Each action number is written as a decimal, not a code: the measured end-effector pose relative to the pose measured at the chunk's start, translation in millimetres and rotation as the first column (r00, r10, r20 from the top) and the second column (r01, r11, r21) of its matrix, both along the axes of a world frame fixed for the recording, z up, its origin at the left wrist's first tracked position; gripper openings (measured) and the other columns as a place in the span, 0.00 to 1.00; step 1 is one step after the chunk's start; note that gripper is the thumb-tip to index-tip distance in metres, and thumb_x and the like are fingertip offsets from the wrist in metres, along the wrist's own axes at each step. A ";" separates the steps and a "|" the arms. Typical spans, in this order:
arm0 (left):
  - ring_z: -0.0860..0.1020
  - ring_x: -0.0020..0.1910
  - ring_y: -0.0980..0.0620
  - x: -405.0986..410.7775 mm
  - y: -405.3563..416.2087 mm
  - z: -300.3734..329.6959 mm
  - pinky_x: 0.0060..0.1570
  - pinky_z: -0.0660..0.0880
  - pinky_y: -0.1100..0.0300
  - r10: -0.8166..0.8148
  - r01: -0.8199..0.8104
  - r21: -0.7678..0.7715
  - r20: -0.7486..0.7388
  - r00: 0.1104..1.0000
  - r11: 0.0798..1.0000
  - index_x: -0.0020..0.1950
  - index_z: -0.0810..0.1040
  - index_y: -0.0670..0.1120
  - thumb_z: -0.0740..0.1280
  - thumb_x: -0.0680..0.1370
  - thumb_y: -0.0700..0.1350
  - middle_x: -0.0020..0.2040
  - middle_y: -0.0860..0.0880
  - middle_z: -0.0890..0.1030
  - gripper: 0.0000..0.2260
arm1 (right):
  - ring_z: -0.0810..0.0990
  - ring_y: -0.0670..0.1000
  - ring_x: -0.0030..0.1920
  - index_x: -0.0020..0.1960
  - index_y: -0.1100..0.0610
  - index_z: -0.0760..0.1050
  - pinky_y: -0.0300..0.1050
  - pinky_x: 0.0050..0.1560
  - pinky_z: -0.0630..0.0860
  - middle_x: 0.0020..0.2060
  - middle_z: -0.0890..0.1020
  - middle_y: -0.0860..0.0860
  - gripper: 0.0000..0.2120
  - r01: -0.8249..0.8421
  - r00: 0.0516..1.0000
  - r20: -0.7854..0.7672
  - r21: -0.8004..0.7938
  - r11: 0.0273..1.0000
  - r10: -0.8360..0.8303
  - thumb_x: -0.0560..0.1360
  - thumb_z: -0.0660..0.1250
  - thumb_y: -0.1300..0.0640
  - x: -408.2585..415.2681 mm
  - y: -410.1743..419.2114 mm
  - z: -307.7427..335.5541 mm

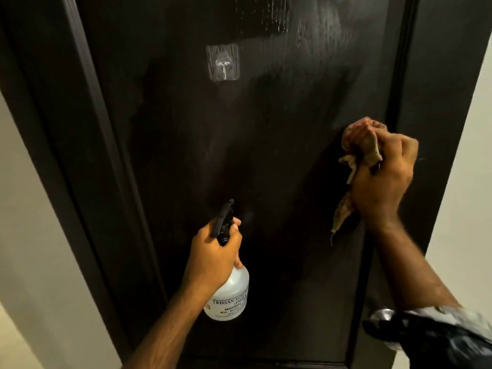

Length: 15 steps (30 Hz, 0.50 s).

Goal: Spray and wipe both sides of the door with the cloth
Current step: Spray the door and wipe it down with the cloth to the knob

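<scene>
A tall dark door [266,145] fills the view, with wet streaks and droplets near its top. My left hand [213,255] grips a clear spray bottle [231,294] with a black trigger head, its nozzle aimed at the door's lower middle. My right hand [383,177] clutches a bunched brownish cloth [356,139] and presses it against the door at the right side, about mid-height. A tail of the cloth hangs below the fist.
A clear adhesive hook [223,63] is stuck to the upper door. The dark door frame [80,134] runs down the left. Pale wall [29,235] flanks both sides. A metal door knob [382,316] shows under my right forearm.
</scene>
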State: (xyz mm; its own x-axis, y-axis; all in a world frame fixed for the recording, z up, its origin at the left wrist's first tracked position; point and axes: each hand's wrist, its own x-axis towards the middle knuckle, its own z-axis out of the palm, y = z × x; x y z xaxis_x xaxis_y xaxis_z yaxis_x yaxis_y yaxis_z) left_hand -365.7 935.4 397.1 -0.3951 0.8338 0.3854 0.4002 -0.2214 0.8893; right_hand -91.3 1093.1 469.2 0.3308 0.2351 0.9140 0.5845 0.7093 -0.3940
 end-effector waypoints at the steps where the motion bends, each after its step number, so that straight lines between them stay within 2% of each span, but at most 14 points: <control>1: 0.83 0.27 0.48 2.4 0.3 -2.6 0.44 0.87 0.45 -0.002 0.002 -0.005 0.002 1.000 1.000 0.56 0.82 0.52 0.66 0.84 0.44 0.25 0.45 0.80 0.06 | 0.76 0.53 0.56 0.60 0.59 0.79 0.33 0.55 0.72 0.56 0.76 0.63 0.09 0.002 0.999 -0.048 -0.006 1.000 -0.002 0.80 0.66 0.62 -1.4 -1.5 -14.3; 3: 0.83 0.27 0.47 6.6 0.9 -7.8 0.43 0.87 0.46 -0.017 0.017 -0.011 0.000 1.000 1.000 0.56 0.82 0.52 0.66 0.84 0.44 0.26 0.45 0.80 0.06 | 0.76 0.55 0.55 0.58 0.61 0.79 0.39 0.53 0.73 0.55 0.76 0.63 0.09 0.000 0.997 -0.075 -0.043 0.999 -0.004 0.82 0.66 0.57 -7.2 -6.4 -58.8; 5: 0.82 0.26 0.47 9.3 0.9 -12.5 0.42 0.87 0.45 -0.032 0.032 -0.022 0.006 0.999 0.999 0.56 0.82 0.51 0.66 0.84 0.43 0.26 0.45 0.80 0.06 | 0.76 0.57 0.57 0.58 0.64 0.82 0.44 0.57 0.75 0.56 0.77 0.63 0.15 -0.017 1.000 -0.015 -0.097 0.995 0.016 0.83 0.68 0.52 -14.6 -13.1 -113.5; 7: 0.82 0.26 0.48 12.5 3.1 -15.3 0.41 0.87 0.46 -0.047 0.047 -0.036 0.001 0.999 0.998 0.55 0.82 0.51 0.66 0.84 0.43 0.26 0.46 0.80 0.06 | 0.77 0.57 0.62 0.61 0.62 0.83 0.53 0.62 0.78 0.60 0.77 0.60 0.13 -0.025 0.995 0.087 -0.207 0.978 0.044 0.77 0.75 0.60 -14.2 -20.9 -168.7; 9: 0.82 0.26 0.48 17.0 5.7 -15.5 0.41 0.87 0.47 -0.069 0.069 -0.042 -0.007 0.998 0.997 0.55 0.82 0.51 0.66 0.84 0.43 0.26 0.46 0.80 0.07 | 0.75 0.51 0.64 0.64 0.56 0.82 0.61 0.61 0.81 0.64 0.75 0.52 0.24 -0.065 0.981 0.146 -0.368 0.928 0.127 0.70 0.81 0.68 -9.2 -32.3 -205.4; 10: 0.83 0.27 0.48 18.6 7.0 -15.0 0.41 0.87 0.48 -0.077 0.077 -0.042 -0.015 0.997 0.996 0.55 0.82 0.51 0.66 0.84 0.43 0.26 0.46 0.80 0.07 | 0.75 0.48 0.64 0.65 0.55 0.82 0.61 0.59 0.82 0.64 0.74 0.50 0.28 -0.076 0.973 0.168 -0.405 0.911 0.156 0.68 0.83 0.68 -6.4 -34.9 -213.1; 12: 0.83 0.28 0.48 22.2 9.9 -12.0 0.41 0.87 0.49 -0.098 0.097 -0.034 -0.023 0.995 0.995 0.56 0.82 0.51 0.66 0.85 0.43 0.27 0.46 0.80 0.07 | 0.76 0.50 0.63 0.65 0.57 0.81 0.57 0.56 0.84 0.64 0.74 0.53 0.28 -0.071 0.969 0.194 -0.384 0.920 0.156 0.67 0.84 0.64 -2.1 -36.5 -199.4; 14: 0.83 0.28 0.48 26.3 13.4 -8.1 0.41 0.87 0.50 -0.118 0.117 -0.024 -0.029 0.993 0.993 0.56 0.82 0.51 0.65 0.85 0.43 0.27 0.45 0.80 0.06 | 0.79 0.54 0.61 0.63 0.59 0.81 0.52 0.58 0.83 0.63 0.75 0.56 0.19 -0.104 0.985 0.099 -0.307 0.946 0.140 0.73 0.78 0.60 -1.4 -36.5 -163.5; 15: 0.83 0.28 0.48 28.3 15.1 -6.9 0.41 0.87 0.51 -0.124 0.123 -0.024 -0.034 0.992 0.992 0.56 0.82 0.51 0.65 0.85 0.43 0.27 0.46 0.80 0.06 | 0.79 0.55 0.60 0.62 0.60 0.82 0.47 0.60 0.81 0.62 0.75 0.57 0.15 -0.102 0.992 0.044 -0.255 0.961 0.117 0.77 0.73 0.57 1.0 -34.5 -138.9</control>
State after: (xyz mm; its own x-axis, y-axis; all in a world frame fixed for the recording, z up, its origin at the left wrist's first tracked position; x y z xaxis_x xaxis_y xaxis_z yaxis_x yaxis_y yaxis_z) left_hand -337.4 950.5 390.2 -0.2750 0.8837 0.3787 0.4023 -0.2520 0.8801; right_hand -90.3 1058.6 330.3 0.2379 0.4920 0.8374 0.5358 0.6526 -0.5357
